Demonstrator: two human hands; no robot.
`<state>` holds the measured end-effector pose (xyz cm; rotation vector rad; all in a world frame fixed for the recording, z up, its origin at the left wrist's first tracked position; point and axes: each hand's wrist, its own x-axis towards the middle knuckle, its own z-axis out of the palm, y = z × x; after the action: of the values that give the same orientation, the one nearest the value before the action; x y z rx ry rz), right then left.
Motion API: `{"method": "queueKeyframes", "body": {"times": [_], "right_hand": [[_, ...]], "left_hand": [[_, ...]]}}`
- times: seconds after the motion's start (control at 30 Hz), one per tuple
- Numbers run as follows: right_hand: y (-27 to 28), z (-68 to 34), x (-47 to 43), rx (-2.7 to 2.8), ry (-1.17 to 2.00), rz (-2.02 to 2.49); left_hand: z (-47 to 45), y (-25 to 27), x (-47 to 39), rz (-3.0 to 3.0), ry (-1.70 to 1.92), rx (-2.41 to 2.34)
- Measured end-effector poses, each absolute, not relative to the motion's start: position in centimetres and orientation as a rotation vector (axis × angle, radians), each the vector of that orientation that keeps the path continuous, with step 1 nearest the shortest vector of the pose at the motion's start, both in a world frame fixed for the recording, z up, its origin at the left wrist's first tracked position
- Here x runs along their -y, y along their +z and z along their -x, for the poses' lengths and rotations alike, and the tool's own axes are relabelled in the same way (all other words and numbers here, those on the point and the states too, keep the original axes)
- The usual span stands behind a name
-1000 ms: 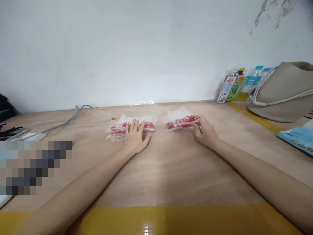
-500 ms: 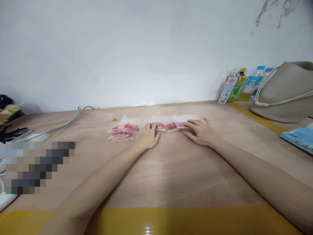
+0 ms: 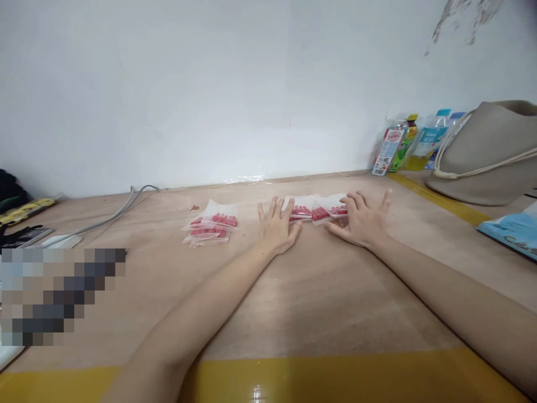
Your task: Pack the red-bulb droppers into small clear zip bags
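Note:
Several clear zip bags point(image 3: 300, 211) with red capsule-shaped pieces lie in a row on the wooden table, between my two hands. My left hand point(image 3: 277, 228) rests at the row's left end, fingers spread, thumb and forefinger beside the nearest bag. At the right end, my right hand point(image 3: 364, 223) has its fingers apart and partly covers the last bag point(image 3: 339, 210). Neither hand is closed round a bag. Further left, a separate overlapping pile of similar bags point(image 3: 212, 226) lies flat, with nothing touching it.
A grey cable point(image 3: 121, 210) runs along the left. At the back right stand a carton point(image 3: 388, 151), several bottles point(image 3: 428, 143) and a grey-beige bag point(image 3: 486, 154) with a cord. A blue packet point(image 3: 514, 235) lies at the right edge. Yellow tape point(image 3: 235, 378) crosses the table's front.
Both hands have moved right, and the row of bags between them has slid right too, away from the left pile. My left hand's fingers have spread. The left pile stays in place.

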<state>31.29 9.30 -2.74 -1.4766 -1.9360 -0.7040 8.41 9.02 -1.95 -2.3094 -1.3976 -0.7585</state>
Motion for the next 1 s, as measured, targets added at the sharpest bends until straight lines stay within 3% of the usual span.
{"method": "queueKeyframes", "body": {"times": [0.2, 0.4, 0.8, 1.0], "right_hand": [[-2.5, -28.0, -8.0, 2.223, -0.660, 1.011], [-1.8, -22.7, -8.8, 2.319, -0.570, 1.166], [-2.4, -23.9, -9.7, 2.189, -0.526, 1.486], [-1.9, -23.9, -8.9, 2.257, -0.461, 1.083]], "left_hand": [[-0.6, -1.1, -6.9, 2.050, -0.562, 1.415], [4.7, 0.2, -6.2, 1.918, -0.451, 1.565], [-0.3, -1.5, -6.2, 2.403, -0.468, 1.443], [-1.7, -1.5, -6.1, 2.565, -0.555, 1.376]]}}
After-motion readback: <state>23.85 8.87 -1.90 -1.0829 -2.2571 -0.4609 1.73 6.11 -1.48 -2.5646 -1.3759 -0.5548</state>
